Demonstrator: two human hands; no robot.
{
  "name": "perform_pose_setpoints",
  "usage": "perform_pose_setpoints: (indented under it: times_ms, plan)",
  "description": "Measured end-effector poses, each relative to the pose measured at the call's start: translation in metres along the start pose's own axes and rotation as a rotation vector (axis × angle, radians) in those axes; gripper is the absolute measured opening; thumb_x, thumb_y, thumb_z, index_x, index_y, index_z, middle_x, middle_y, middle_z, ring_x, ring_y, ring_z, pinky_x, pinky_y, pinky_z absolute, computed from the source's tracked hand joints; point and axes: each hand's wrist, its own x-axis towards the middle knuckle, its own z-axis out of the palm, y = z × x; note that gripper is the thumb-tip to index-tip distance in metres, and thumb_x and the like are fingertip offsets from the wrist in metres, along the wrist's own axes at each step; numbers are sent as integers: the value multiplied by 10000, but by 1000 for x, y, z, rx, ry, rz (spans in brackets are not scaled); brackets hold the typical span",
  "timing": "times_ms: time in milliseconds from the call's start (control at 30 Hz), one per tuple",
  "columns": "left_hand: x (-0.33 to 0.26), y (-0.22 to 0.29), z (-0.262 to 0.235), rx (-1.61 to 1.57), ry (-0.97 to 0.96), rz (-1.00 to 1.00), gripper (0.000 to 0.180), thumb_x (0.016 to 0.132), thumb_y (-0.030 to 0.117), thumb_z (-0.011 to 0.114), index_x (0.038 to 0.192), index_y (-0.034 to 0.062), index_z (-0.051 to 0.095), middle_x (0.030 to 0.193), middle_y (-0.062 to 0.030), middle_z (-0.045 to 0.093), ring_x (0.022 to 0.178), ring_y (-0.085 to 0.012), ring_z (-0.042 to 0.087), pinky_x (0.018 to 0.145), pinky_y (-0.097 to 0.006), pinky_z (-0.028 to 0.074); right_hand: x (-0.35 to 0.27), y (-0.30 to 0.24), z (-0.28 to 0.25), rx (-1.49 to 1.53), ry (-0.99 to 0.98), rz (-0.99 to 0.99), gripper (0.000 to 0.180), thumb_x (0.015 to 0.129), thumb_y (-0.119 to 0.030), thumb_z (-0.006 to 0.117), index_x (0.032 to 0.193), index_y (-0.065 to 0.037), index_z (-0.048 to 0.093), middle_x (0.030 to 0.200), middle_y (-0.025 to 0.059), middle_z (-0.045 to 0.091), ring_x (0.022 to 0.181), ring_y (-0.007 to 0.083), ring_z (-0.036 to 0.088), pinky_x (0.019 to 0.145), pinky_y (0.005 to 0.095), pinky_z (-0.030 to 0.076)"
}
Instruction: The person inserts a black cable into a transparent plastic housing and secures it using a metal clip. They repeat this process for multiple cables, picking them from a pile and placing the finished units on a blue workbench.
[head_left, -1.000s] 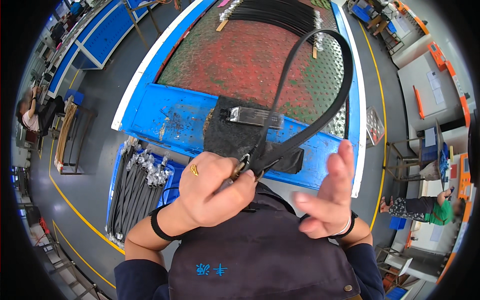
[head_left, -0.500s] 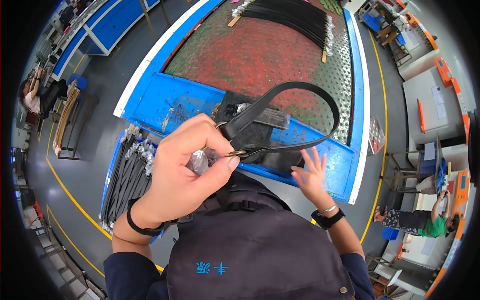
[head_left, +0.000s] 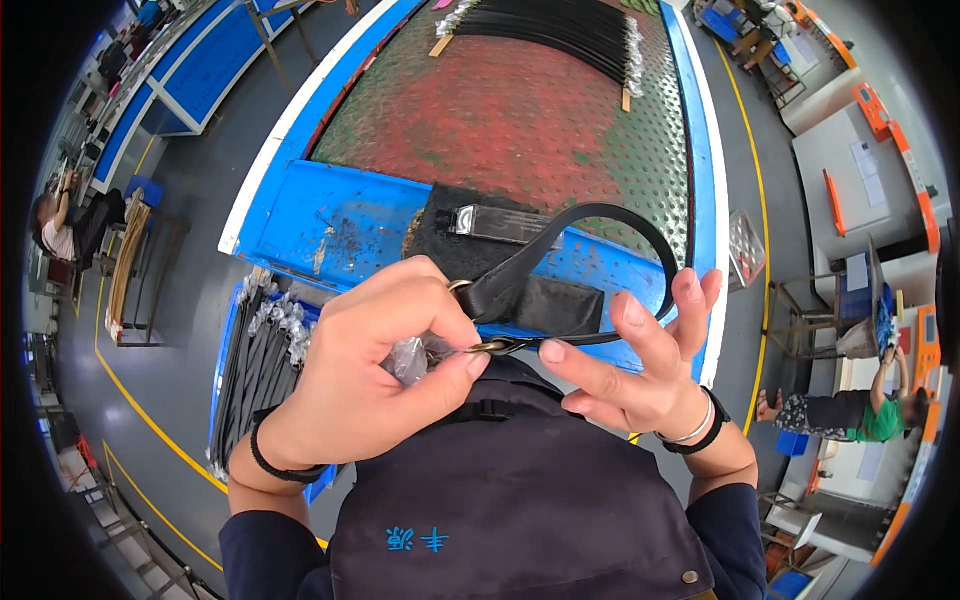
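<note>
My left hand [head_left: 405, 350] is closed on a black strap [head_left: 655, 240] near its metal clasp [head_left: 490, 346], with crinkled clear plastic wrap [head_left: 408, 360] tucked in the palm. The strap curves in a loop out to the right. My right hand [head_left: 640, 375] has its fingers spread at the loop's lower strand; its fingertips are close to the strap, and whether they touch it is unclear. Behind the strap, a dark metal bar [head_left: 500, 224] lies on a black pad [head_left: 455, 215], and a black block [head_left: 560, 305] rests at the blue table edge.
A blue-framed table [head_left: 350, 215] with a worn red and green top stands ahead. A row of black straps [head_left: 545, 35] lies at its far end. Left of me, a blue bin holds several wrapped straps [head_left: 262, 365]. One person stands at the far right [head_left: 870, 415], another sits at the left [head_left: 60, 225].
My right hand has come up and inward to the strap's lower strand near the clasp. The loop sits slightly lower in view. My left hand keeps its hold.
</note>
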Motion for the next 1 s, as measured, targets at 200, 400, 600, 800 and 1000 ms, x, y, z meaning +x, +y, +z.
perform_pose_setpoints:
  times_ms: [200, 400, 600, 800, 1000]
  plan:
    - [-7, -6, -1, 54, 38, 18, 126, 645, 28, 676, 716, 36, 573, 712, -61, 512, 640, -150, 484, 584, -259, 357, -16, 6, -9, 104, 62, -44, 351, 697, -328, 635, 1029, -223, 675, 1276, 50, 478, 1284, 316, 275, 1076, 534, 78]
    - [-11, -8, -3, 213, 119, 197, 157, 608, -24, 681, 723, 21, 585, 691, -80, 506, 584, -185, 498, 489, -270, 373, -83, 13, 44, 179, -209, 312, 220, 778, -254, 609, 940, -121, 678, 1286, 109, 453, 1266, 325, 306, 1044, 515, 197]
    - [-12, -7, -4, 315, 110, 282, 184, 566, -39, 686, 706, 28, 588, 671, -69, 484, 547, -190, 497, 459, -278, 375, -150, 21, 106, 102, -461, 564, 190, 765, -195, 641, 907, -70, 663, 1321, 126, 408, 1261, 352, 312, 1028, 554, 185]
    - [-10, -13, -2, 348, 113, 319, 181, 553, -21, 686, 687, 44, 584, 661, -58, 473, 525, -187, 481, 449, -282, 357, -99, 23, 36, 219, -203, 528, 155, 797, -206, 601, 877, -96, 676, 1156, 100, 549, 1234, 326, 362, 1042, 534, 174]
    - [-9, -11, 3, 340, 75, 320, 184, 538, -14, 688, 675, 47, 581, 653, -57, 466, 525, -188, 480, 452, -286, 358, -18, -1, -10, 170, 16, 122, 352, 873, -401, 451, 1011, -175, 683, 1196, 77, 545, 1241, 326, 349, 1074, 477, 130]
